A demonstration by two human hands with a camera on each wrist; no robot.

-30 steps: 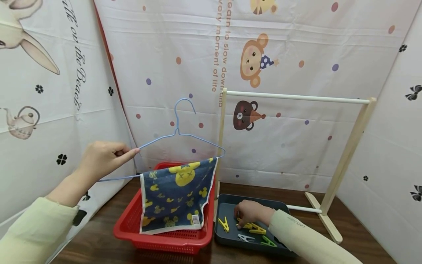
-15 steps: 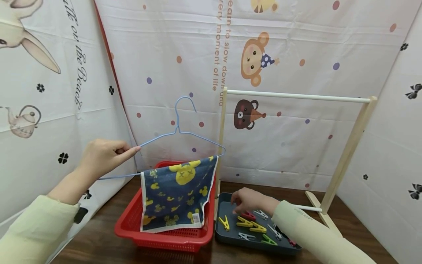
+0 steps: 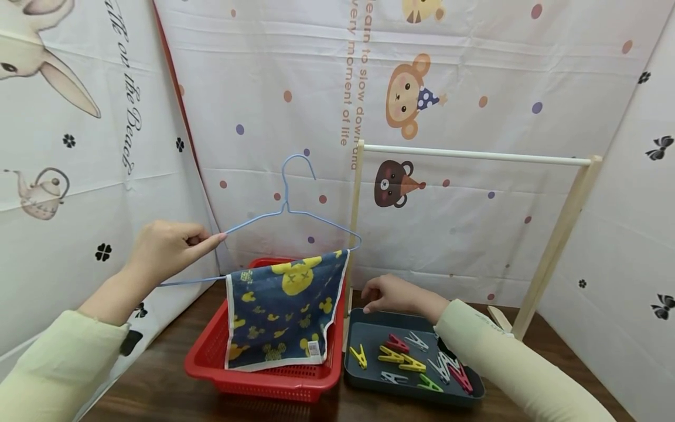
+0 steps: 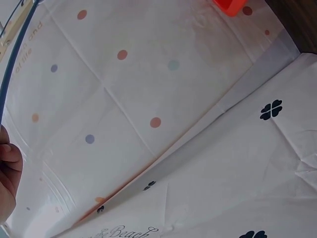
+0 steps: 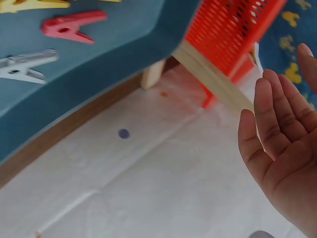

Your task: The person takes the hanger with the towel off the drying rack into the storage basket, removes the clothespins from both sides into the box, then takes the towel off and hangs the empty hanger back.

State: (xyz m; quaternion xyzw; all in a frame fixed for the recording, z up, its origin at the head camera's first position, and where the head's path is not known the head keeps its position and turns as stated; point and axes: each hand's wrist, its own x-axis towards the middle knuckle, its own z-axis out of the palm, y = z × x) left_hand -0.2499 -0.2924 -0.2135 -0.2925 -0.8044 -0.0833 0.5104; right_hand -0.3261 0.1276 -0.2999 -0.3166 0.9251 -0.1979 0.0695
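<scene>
Your left hand (image 3: 171, 249) pinches a blue wire hanger (image 3: 286, 204), best held steady so the mouse-print cloth (image 3: 285, 313) draped above the red basket (image 3: 263, 382) doesn't slide; your right hand (image 3: 398, 295), empty, loose-fingered, hovers by the far edge of the gray tray (image 3: 371, 337) at right.

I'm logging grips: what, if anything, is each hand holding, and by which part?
The left hand pinches the hanger by its sloping left shoulder; the right hand holds nothing.
</scene>
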